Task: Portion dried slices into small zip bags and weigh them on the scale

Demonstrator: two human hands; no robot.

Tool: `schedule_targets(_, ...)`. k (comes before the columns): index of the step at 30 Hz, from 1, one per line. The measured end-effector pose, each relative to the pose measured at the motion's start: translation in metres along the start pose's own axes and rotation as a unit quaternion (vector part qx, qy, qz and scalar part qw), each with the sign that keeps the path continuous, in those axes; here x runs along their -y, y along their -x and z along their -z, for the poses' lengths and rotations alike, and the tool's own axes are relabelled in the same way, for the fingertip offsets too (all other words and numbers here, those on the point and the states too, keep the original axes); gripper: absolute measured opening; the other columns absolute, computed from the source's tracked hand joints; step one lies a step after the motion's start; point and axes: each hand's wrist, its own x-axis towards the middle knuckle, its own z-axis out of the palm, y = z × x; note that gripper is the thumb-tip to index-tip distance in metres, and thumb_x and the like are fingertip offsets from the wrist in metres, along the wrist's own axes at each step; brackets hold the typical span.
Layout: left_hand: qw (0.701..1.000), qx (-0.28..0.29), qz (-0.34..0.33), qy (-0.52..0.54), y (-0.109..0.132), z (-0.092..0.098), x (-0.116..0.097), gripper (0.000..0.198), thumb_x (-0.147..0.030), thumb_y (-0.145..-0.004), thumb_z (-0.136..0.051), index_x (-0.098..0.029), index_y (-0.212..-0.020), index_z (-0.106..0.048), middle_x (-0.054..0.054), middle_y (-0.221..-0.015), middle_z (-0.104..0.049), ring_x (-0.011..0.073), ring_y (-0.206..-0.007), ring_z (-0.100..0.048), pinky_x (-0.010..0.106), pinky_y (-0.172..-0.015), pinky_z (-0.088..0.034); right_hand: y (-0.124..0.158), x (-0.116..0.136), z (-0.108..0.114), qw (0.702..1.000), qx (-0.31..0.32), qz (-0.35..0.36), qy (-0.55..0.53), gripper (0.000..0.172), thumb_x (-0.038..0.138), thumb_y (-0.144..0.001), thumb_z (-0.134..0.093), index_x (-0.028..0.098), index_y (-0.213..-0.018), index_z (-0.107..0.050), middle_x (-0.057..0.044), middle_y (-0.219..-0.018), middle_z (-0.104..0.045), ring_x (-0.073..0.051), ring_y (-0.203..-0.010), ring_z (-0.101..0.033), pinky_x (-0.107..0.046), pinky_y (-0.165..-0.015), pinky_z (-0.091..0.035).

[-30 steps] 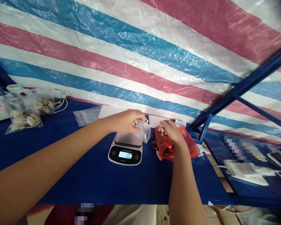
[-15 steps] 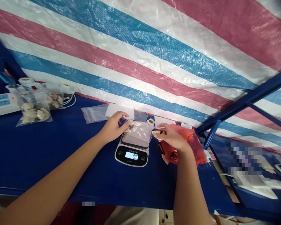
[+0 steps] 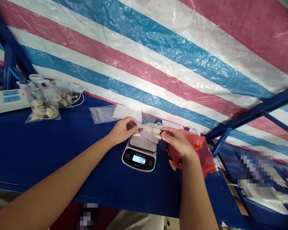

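Note:
A digital kitchen scale (image 3: pixel 139 163) on the blue table displays what looks like 15.0. Above its plate is a clear plastic bag (image 3: pixel 147 130), its left side pinched in the fingers of my left hand (image 3: pixel 121 131). A few pale, dark-edged dried slices show at that end of the bag. My right hand (image 3: pixel 179 142) is closed on pale, dark-edged dried slices (image 3: pixel 157 133) at the bag's right end; whether they are inside its mouth I cannot tell. Under my right forearm lies a red plastic bag (image 3: pixel 205 151), with dark and pale slices beside it.
Two filled clear bags (image 3: pixel 44 110) of slices lie at the left near a white power strip (image 3: pixel 7 100) and cable. Behind the scale are flat clear bags (image 3: pixel 102 115) and a white paper (image 3: pixel 127 112). A blue frame bar (image 3: pixel 222 142) rises at the right.
My right hand has brought the slices left to the bag over the scale. The bag looks lifted and bunched between my hands. The display went from 0.0 to about 15.0.

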Motion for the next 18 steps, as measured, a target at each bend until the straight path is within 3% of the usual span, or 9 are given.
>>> schedule_targets(7,1.000,-0.010,-0.005,-0.010,-0.001,0.002,0.005,0.030,-0.048,-0.083,-0.068,-0.021,-0.098,-0.064,0.004,-0.098,-0.069,0.0141,-0.075,-0.061,0.031,-0.068,-0.053,-0.006,0.004,-0.013,0.997,-0.067,0.024,-0.031,0.044,0.049,-0.061,-0.093,0.020,-0.082,-0.068,0.000,-0.076,-0.069,-0.015,-0.070,-0.061,-0.029,-0.067,-0.051)
schedule_targets(11,0.987,-0.075,-0.094,-0.106,0.010,0.002,-0.016,0.022,-0.041,-0.088,-0.063,-0.021,-0.097,-0.060,0.003,-0.095,-0.066,0.0154,-0.082,-0.060,0.033,-0.076,-0.051,-0.004,0.007,-0.006,0.994,-0.096,0.028,-0.050,0.043,0.047,-0.060,-0.094,0.020,-0.081,-0.068,0.000,-0.075,-0.070,-0.014,-0.069,-0.061,-0.029,-0.067,-0.051)
schedule_targets(14,0.966,-0.022,-0.182,-0.183,0.020,-0.014,-0.045,0.024,-0.041,-0.089,-0.064,-0.020,-0.100,-0.058,0.005,-0.096,-0.066,0.0192,-0.091,-0.062,0.035,-0.081,-0.052,-0.002,0.008,-0.004,0.994,-0.090,0.023,-0.064,0.042,0.045,-0.060,-0.095,0.019,-0.081,-0.071,0.000,-0.075,-0.070,-0.014,-0.070,-0.063,-0.028,-0.066,-0.052)
schedule_targets(16,0.939,-0.002,-0.228,-0.259,0.024,-0.030,-0.059,0.037,-0.042,-0.083,-0.072,-0.019,-0.109,-0.059,0.008,-0.106,-0.067,0.0250,-0.100,-0.063,0.041,-0.087,-0.053,-0.002,0.008,-0.007,0.993,-0.083,0.019,-0.076,0.042,0.045,-0.060,-0.095,0.019,-0.082,-0.071,0.000,-0.076,-0.071,-0.014,-0.070,-0.064,-0.027,-0.068,-0.053)
schedule_targets(18,0.904,-0.002,-0.271,-0.331,0.024,-0.043,-0.064,0.035,-0.031,-0.084,-0.071,-0.017,-0.114,-0.061,0.009,-0.107,-0.068,0.0275,-0.101,-0.065,0.044,-0.088,-0.054,-0.002,0.008,-0.012,0.993,-0.077,0.016,-0.088,0.042,0.046,-0.060,-0.095,0.019,-0.082,-0.071,0.000,-0.077,-0.071,-0.014,-0.070,-0.064,-0.028,-0.069,-0.054)
